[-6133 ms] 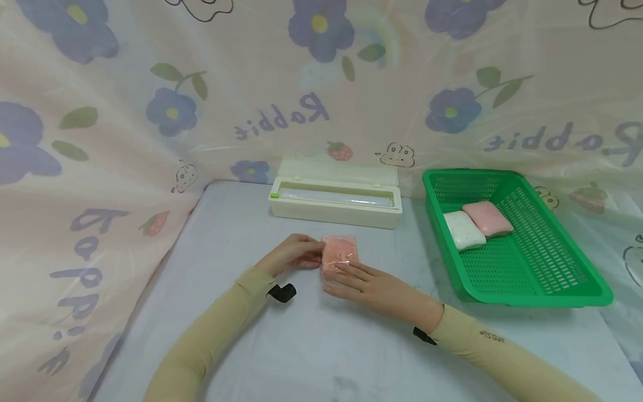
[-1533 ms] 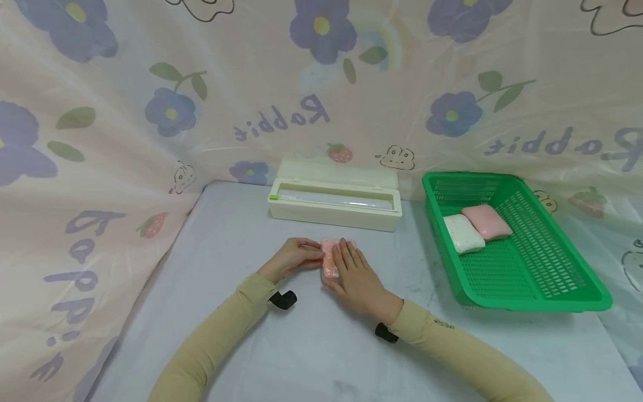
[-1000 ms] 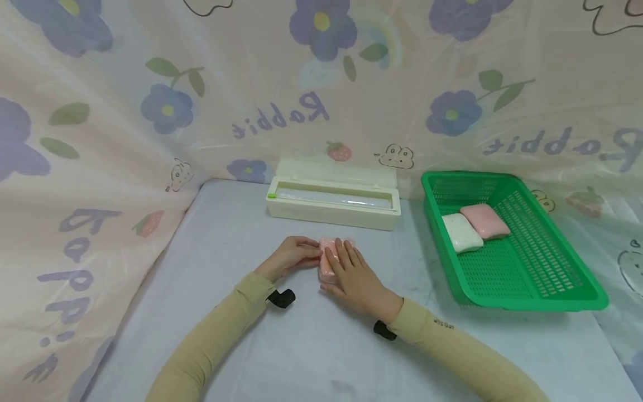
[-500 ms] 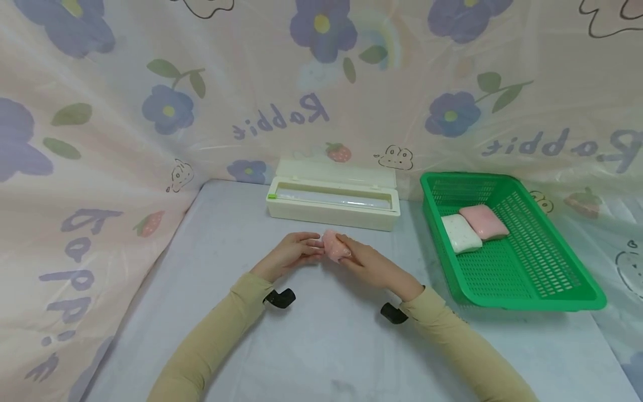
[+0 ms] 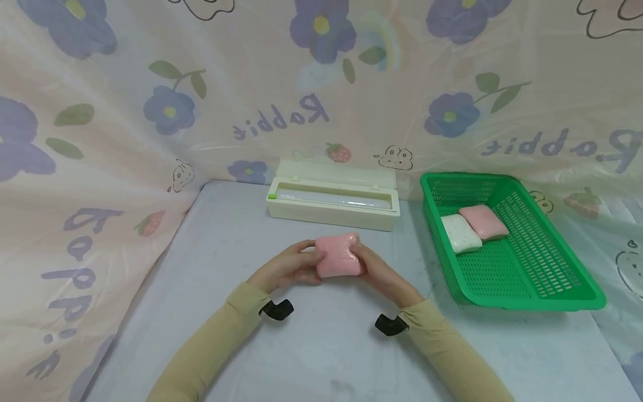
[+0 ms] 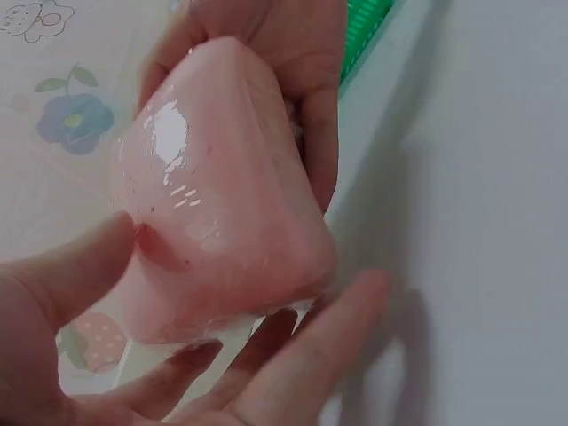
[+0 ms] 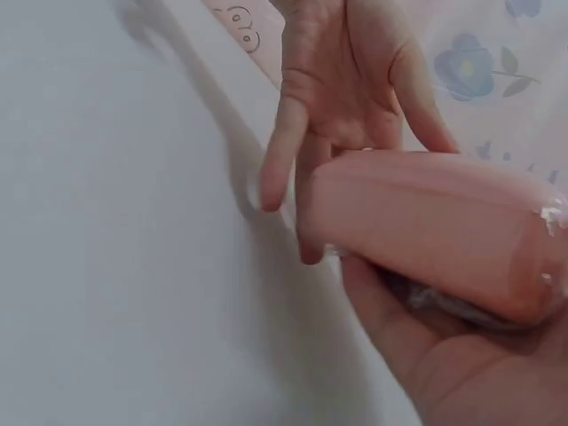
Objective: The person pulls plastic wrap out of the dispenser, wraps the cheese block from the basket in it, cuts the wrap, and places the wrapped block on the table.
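Holding the pink soap bar up over the white desk takes both hands. The left hand pinches it, thumb on the big flat side and fingers under it. The right hand grips the other end. The clear film is shiny and may be slick, so loose hands could let the soap slip and bump down. Pushing too hard with that thumb might rip the film. Near the right hand the film looks crinkled, so it could peel open there.
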`<state>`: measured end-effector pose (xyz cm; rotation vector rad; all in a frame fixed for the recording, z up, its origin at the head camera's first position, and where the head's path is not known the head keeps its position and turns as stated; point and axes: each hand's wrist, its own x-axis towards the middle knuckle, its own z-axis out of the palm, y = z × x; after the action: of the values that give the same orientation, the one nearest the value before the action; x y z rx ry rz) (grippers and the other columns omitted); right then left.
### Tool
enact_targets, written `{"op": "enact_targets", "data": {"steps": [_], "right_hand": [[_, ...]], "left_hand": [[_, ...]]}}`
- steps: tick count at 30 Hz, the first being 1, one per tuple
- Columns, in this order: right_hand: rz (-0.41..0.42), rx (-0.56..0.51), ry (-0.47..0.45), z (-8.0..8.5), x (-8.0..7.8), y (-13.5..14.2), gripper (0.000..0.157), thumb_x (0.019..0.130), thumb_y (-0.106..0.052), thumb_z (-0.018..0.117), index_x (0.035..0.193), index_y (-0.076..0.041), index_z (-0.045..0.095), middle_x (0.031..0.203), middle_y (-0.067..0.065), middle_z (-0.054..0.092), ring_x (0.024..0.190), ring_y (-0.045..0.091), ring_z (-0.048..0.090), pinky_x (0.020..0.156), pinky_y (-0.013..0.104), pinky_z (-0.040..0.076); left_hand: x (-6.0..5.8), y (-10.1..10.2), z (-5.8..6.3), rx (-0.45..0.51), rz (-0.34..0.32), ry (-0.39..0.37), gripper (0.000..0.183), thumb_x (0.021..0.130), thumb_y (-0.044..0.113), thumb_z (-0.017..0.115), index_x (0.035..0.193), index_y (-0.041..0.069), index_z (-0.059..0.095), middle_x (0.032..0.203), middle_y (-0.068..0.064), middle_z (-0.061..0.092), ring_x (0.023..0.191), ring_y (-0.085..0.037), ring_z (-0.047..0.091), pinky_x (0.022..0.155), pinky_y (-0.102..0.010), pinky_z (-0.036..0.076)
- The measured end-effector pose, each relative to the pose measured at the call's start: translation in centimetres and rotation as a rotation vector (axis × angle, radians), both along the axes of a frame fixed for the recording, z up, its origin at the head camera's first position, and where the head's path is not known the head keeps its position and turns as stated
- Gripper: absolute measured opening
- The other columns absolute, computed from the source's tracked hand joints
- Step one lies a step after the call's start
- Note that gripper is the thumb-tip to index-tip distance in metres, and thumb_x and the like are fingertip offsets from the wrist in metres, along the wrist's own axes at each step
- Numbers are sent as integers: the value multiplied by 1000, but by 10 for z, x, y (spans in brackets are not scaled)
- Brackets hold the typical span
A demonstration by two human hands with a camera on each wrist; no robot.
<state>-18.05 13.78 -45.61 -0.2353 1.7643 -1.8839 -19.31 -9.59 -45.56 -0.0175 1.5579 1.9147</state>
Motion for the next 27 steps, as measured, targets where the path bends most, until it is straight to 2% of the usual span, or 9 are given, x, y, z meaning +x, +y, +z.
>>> {"op": "enact_targets", "data": {"steps": [4,7,10,13,15,18,23,27], "right_hand": [[-12,-41,11,-7,1,-5,56,105,-38,29,146,0,23,124,9,49,109,13,49,95,27,43],[-13,-13,42,-12,1,-9,56,105,-39,31,144,2,30,122,8,52,106,13,50,92,26,44],[-81,82,72,-13,1,-15,56,103,-40,40,136,5,44,114,8,59,98,13,55,86,26,48],[-156,103,67,-14,1,-25,49,101,-36,47,127,5,50,111,12,59,96,18,60,85,31,52],[-182,46,45,-14,0,-31,41,100,-29,49,123,5,48,115,15,56,98,23,61,89,37,52],[-172,-72,7,-15,-3,-42,34,100,-21,46,122,6,44,119,16,50,106,27,58,96,42,48],[-79,-234,-21,-21,-11,-69,41,102,-19,41,130,12,42,131,21,45,120,33,50,104,42,41],[-26,-319,-67,-26,-17,-94,45,104,-18,37,139,11,36,144,22,36,132,35,38,110,40,32]], "left_hand": [[5,-4,-2,53,15,-16,59,93,10,63,144,8,32,122,-23,55,102,-32,61,87,-53,51],[9,-10,-4,33,55,12,59,93,12,65,143,7,34,123,-23,55,100,-30,62,90,-51,50],[11,-20,-6,-13,115,30,62,90,17,69,141,5,37,122,-20,56,99,-27,62,92,-46,50],[10,-32,-10,-73,162,58,63,88,23,71,138,-1,41,119,-18,58,96,-23,63,88,-39,53],[7,-40,-13,-114,195,73,63,87,26,73,134,-5,45,115,-16,60,93,-20,62,84,-35,55],[2,-55,-15,-158,239,84,59,88,29,72,128,-9,51,105,-13,63,86,-17,62,78,-30,56],[-5,-84,-15,-209,323,114,60,89,31,70,127,-10,51,99,-9,62,79,-13,59,71,-25,54],[-7,-106,-12,-303,444,193,66,88,31,72,133,-7,43,100,-10,61,72,-10,60,68,-26,56]]}}
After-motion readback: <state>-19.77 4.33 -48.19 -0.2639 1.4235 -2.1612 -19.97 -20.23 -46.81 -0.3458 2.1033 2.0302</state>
